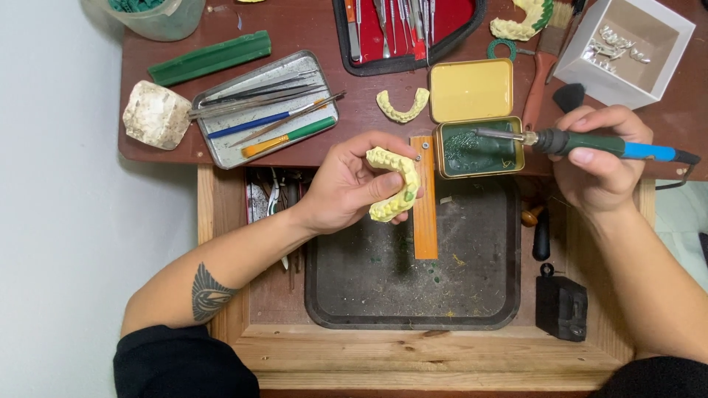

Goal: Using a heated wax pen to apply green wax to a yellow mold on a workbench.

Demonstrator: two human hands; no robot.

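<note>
My left hand [346, 184] grips a yellow plaster dental arch model [394, 184] with a green wax spot on one tooth, held over the dark work tray [369, 280]. My right hand [601, 158] holds a green and blue electric wax tool [597, 144] like a pen. Its metal tip [498, 134] reaches into a small open gold tin of green wax [476, 151]. The tin's lid [472, 88] lies flipped back behind it.
A second yellow arch model [402, 107] lies on the brown bench. A metal tray of hand instruments [269, 107], a green wax bar [210, 59], a plaster lump [155, 114], a red instrument case [402, 29] and a white box of metal parts [623, 48] stand behind. An orange wooden peg [424, 214] juts over the tray.
</note>
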